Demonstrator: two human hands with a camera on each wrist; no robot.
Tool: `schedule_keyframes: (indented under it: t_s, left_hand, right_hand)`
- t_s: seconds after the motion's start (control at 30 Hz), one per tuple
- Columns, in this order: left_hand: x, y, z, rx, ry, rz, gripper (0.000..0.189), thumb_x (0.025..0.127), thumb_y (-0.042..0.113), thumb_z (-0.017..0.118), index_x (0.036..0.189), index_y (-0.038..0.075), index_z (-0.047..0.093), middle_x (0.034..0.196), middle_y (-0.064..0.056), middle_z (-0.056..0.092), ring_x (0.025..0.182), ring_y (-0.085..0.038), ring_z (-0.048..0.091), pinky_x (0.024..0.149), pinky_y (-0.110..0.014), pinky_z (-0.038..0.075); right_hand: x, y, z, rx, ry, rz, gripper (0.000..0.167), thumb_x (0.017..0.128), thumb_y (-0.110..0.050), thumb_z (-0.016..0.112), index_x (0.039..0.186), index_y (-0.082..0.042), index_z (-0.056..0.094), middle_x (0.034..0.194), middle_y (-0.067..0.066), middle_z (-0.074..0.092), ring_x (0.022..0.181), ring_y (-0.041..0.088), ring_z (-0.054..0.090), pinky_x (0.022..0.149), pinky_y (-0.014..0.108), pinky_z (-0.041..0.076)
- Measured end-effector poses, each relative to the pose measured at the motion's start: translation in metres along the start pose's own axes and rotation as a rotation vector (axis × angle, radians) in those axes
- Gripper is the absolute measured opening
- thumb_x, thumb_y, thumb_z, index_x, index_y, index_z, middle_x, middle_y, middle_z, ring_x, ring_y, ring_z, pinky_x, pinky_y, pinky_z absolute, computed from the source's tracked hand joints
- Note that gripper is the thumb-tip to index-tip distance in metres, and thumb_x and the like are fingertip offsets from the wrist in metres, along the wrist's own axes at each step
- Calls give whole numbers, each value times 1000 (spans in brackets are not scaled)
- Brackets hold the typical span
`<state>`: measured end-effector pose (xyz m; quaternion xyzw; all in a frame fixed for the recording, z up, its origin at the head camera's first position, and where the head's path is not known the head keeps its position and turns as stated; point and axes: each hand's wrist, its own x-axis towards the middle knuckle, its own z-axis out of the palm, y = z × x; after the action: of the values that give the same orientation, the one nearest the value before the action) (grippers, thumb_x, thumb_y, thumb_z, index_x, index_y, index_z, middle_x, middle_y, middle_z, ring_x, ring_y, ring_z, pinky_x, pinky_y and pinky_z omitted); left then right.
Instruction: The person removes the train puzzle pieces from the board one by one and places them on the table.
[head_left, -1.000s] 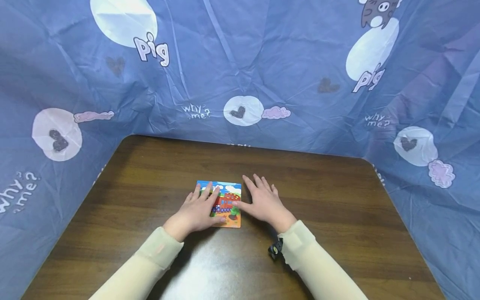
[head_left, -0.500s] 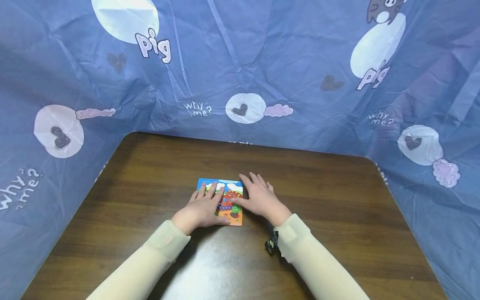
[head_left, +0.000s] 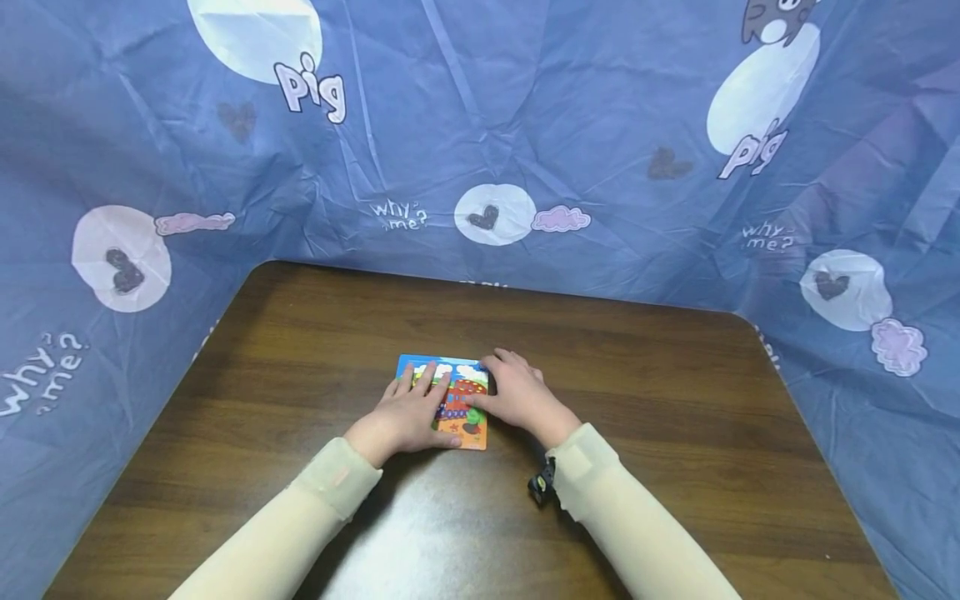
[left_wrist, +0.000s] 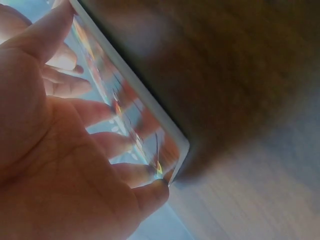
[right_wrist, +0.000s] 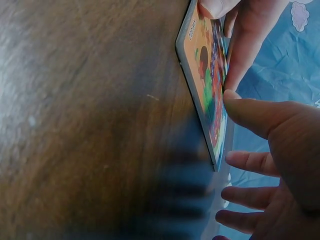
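Sleeves (head_left: 266, 529): pale, reached in from the near side.
Black device (head_left: 538, 485): sat at the right wrist.
Left hand (head_left: 401, 422): rested on the picture board (head_left: 474, 417), fingers spread apart.
Right hand (head_left: 525, 397): thumb touched the board by its right side; fingers stood apart, contact at the far corner unclear.
Picture board: lay flat, mid-table.
Table (head_left: 660, 400): brown, wood-grained.
Cloth (head_left: 600, 125): blue, printed "pig", hung beyond.

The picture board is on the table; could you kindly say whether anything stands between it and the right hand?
Nothing visible does: the right hand reaches over the picture board from the right; the left hand covers part of its left side.
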<state>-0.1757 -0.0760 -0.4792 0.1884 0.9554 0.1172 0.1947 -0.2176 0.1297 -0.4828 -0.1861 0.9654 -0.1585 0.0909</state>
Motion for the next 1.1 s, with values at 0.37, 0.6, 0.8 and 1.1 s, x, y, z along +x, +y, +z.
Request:
schedule_keyframes:
  t_s: [0.37, 0.6, 0.8, 1.1]
  left_hand:
    - [0, -2, 2, 0, 16, 2, 106, 87, 68, 67, 164, 11, 21, 168, -18, 8, 149, -50, 5, 117, -58, 15]
    - [-1, -3, 1, 1, 23, 9, 106, 87, 67, 68, 163, 10, 22, 167, -19, 10, 148, -52, 6, 117, -59, 15]
    - [-1, -3, 2, 5, 16, 0, 107, 87, 68, 68, 163, 10, 22, 167, -19, 10, 148, -52, 6, 117, -59, 16]
    - [1, -1, 1, 38, 14, 1, 107, 86, 69, 67, 163, 9, 24, 167, -20, 12, 148, -51, 8, 116, -59, 18]
  right_hand:
    - [8, -4, 1, 10, 17, 4, 54, 91, -44, 77, 127, -6, 66, 141, 15, 56, 129, 34, 51, 97, 60, 42]
    - [17, -8, 0, 23, 12, 37, 39, 93, -36, 77, 115, -6, 67, 122, 11, 64, 109, 30, 60, 86, 53, 48]
    - [26, -8, -1, 30, -20, 63, 36, 91, -37, 78, 108, -8, 64, 114, 8, 62, 102, 27, 58, 82, 49, 48]
    - [28, -8, -4, 46, -23, 80, 40, 89, -40, 80, 106, -8, 62, 105, 6, 60, 98, 26, 56, 80, 48, 47]
